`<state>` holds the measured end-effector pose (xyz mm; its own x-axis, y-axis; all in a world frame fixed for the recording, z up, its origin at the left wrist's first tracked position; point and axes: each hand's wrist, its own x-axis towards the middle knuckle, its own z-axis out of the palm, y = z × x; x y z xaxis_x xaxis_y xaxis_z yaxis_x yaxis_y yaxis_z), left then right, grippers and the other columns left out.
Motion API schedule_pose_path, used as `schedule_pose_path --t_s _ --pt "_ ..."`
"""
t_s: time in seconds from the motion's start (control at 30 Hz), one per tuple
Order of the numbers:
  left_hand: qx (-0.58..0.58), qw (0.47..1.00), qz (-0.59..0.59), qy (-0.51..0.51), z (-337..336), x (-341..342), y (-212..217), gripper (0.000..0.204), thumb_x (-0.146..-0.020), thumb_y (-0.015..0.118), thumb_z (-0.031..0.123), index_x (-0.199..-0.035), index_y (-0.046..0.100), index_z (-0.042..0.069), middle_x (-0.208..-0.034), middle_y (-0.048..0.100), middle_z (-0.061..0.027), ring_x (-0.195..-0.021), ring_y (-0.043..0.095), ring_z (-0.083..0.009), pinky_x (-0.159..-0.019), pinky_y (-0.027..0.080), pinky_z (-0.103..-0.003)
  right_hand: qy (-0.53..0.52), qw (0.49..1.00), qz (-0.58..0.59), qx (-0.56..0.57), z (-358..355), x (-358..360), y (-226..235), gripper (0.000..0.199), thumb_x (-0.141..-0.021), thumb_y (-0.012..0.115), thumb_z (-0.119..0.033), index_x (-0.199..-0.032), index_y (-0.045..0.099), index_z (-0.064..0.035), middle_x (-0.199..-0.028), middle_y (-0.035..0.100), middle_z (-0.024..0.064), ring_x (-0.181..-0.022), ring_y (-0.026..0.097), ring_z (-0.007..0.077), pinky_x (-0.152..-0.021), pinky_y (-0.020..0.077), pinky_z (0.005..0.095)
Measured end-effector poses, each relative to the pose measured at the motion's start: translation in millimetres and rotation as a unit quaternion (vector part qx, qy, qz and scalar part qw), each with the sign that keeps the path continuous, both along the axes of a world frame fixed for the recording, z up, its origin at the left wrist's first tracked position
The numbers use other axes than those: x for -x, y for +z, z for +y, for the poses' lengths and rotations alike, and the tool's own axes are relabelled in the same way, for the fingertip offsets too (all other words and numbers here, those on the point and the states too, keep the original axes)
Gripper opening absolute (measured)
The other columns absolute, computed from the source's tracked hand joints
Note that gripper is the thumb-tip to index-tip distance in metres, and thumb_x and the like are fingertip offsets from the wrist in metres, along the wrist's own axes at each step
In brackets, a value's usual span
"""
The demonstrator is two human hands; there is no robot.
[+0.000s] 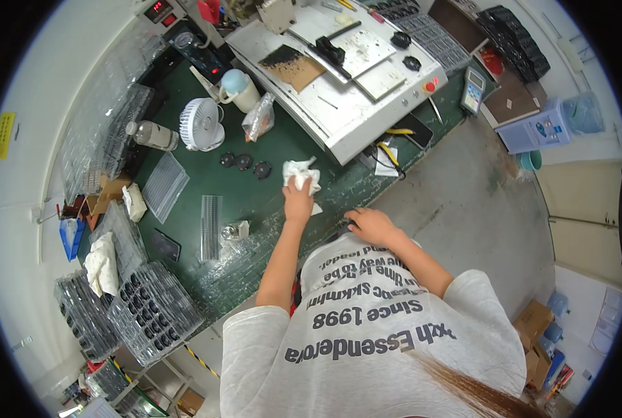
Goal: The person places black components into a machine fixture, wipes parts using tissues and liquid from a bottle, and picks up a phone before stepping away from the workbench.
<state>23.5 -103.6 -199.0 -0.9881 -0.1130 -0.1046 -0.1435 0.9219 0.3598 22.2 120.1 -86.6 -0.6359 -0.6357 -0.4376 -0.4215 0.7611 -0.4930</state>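
My left hand (298, 202) is closed on a crumpled white cloth (301, 174) at the front part of the green worktable (255, 202). A small white scrap (316, 209) lies beside that hand. My right hand (371, 226) is at the table's near edge, close to my body. Its fingers are bent over a small dark thing that they mostly hide; I cannot make out what it is. Several round black parts (243, 161) sit in a row on the table, left of the cloth. Beyond the cloth stands a white machine (339, 132) with a flat top.
A white fan (201, 124), a clear bottle (152, 135), a jug (240, 92) and a plastic bag (259, 118) stand farther back. Leftward lie a gridded strip (211, 226), a small metal-topped jar (235, 231), a phone (165, 245) and stacked trays with black parts (154, 310).
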Motion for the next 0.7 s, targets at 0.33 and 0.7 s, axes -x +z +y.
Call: schedule_pose_path --t_s 0.33,0.7 --pt "-0.610 0.742 0.176 0.215 -38.0 111.7 9.9 0.042 -0.083 0.055 0.018 -0.123 0.048 0.006 -0.122 0.051 -0.0204 -0.111 0.049 -0.0363 -0.094 0.039 -0.037 -0.067 0.994 -0.008 0.088 32.4 -3.0 3.1 0.032 -0.086 0.053 -0.023 -0.114 0.055 -0.0097 -0.104 0.057 0.0145 -0.094 0.057 0.0331 -0.079 0.0465 0.0413" --pt "-0.133 0.961 0.095 0.223 -4.3 91.4 37.1 0.058 -0.079 0.058 0.029 -0.131 0.041 0.008 -0.131 0.036 -0.0245 -0.117 0.038 -0.0424 -0.096 0.035 -0.046 -0.098 0.993 -0.030 0.061 42.5 -4.8 5.5 0.032 -0.085 0.053 -0.022 -0.115 0.054 -0.0088 -0.102 0.057 0.0139 -0.096 0.055 0.0323 -0.080 0.0454 0.0415"
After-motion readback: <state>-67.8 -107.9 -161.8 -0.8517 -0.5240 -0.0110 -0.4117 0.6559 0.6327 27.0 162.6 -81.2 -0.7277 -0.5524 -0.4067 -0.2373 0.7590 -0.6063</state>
